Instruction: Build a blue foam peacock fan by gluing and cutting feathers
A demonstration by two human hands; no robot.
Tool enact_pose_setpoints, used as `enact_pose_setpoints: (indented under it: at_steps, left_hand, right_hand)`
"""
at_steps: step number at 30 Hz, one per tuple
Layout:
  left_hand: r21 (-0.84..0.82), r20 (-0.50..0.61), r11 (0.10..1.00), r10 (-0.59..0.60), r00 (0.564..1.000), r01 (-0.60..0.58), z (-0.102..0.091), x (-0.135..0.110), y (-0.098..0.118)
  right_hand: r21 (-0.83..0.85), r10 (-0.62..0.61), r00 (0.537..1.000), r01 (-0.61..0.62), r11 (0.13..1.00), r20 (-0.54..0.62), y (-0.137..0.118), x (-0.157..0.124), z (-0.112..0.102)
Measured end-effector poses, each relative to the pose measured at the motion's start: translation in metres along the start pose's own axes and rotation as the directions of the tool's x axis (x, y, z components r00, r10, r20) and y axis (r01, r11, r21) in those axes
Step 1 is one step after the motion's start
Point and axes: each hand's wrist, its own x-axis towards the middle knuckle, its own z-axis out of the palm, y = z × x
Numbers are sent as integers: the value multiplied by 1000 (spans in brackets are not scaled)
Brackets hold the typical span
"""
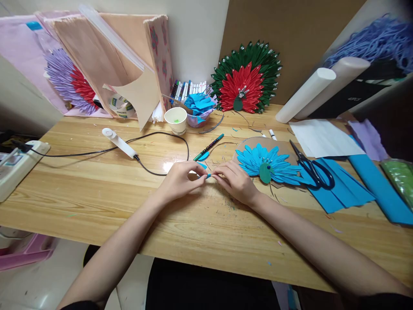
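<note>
My left hand (180, 180) and my right hand (235, 183) meet at the middle of the wooden table (97, 202). Both pinch a small blue paper piece (208, 175) between their fingertips. Another blue scrap (202, 165) lies just behind the fingers. Right of my right hand lies a blue paper peacock (269, 161) on a cardboard disc. A teal pen (209, 147) rests behind the hands.
Black scissors (312, 168) lie on blue paper sheets (342, 189) at the right. A white glue gun (119, 143) with a black cord sits left of centre, a paper cup (176, 119) behind it. A red-green paper peacock (247, 79) leans on the back wall. A power strip (16, 165) occupies the left edge.
</note>
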Motion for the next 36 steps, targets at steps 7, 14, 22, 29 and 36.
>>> enact_pose_setpoints:
  at_steps: [7, 14, 22, 29, 36]
  left_hand:
    - [116, 40, 992, 44, 998, -49, 0, 0, -5]
    - [170, 32, 982, 82, 996, -87, 1, 0, -5]
    - [226, 19, 972, 61, 998, -64, -6, 0, -4]
    - [83, -107, 995, -48, 993, 57, -14, -1, -2]
    - [-330, 88, 917, -205, 975, 223, 1, 0, 3]
  right_hand:
    - [-15, -21, 999, 21, 1000, 35, 0, 0, 2]
    - [-22, -16, 1000, 16, 1000, 13, 0, -1, 2]
    - [-7, 25, 1000, -26, 1000, -11, -1, 1, 0]
    - [-3, 69, 995, -70, 998, -78, 2, -2, -1]
    - [16, -10, 996, 12, 1000, -84, -2, -1, -2]
